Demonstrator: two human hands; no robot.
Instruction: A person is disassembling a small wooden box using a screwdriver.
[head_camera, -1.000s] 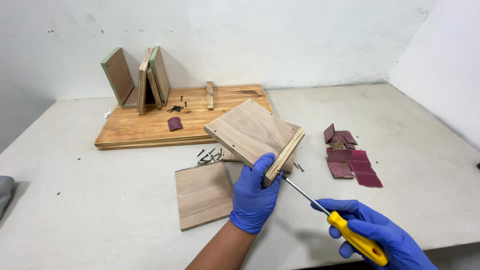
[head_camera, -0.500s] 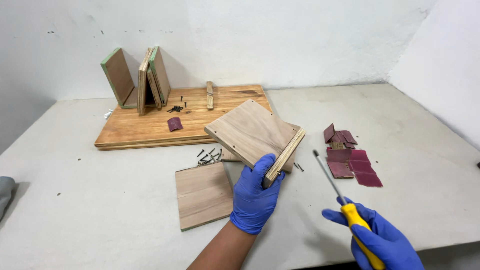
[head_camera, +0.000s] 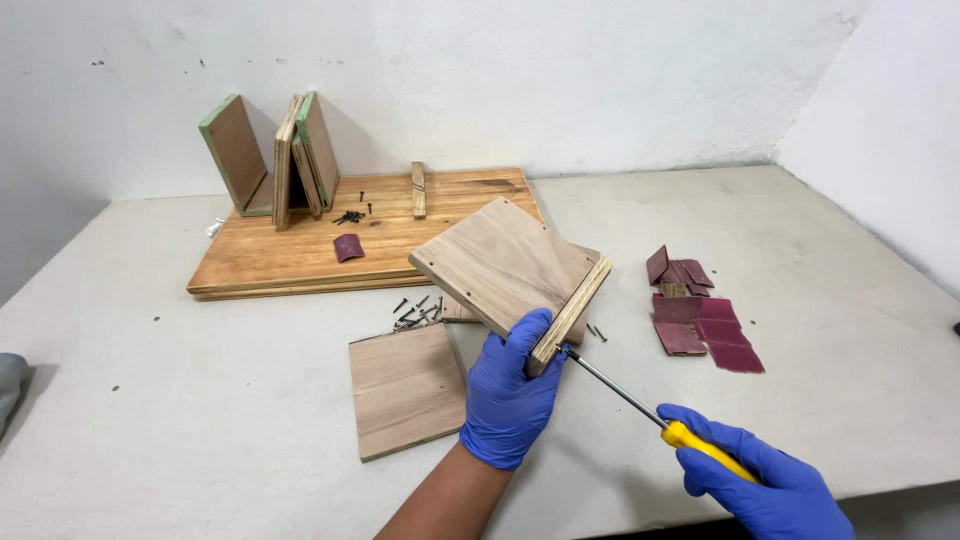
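- At bench centre, the wooden box panel (head_camera: 510, 268) sits tilted, lifted off the bench (head_camera: 180, 420); it looks stiff and light, best gripped by its thick edge.
- Left hand (head_camera: 510, 400) has its fingers clamped on the lower corner.
- Right hand (head_camera: 765, 480) is wrapped around a yellow-handled screwdriver (head_camera: 650, 415), tip at the panel's edge.
- Loose screws (head_camera: 415, 315), a flat board (head_camera: 405, 388) and maroon sandpaper squares (head_camera: 700, 318) lie nearby.

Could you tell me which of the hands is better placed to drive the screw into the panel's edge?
Right: the right hand grips the screwdriver, its tip at the wooden panel edge. The left hand holds the panel.
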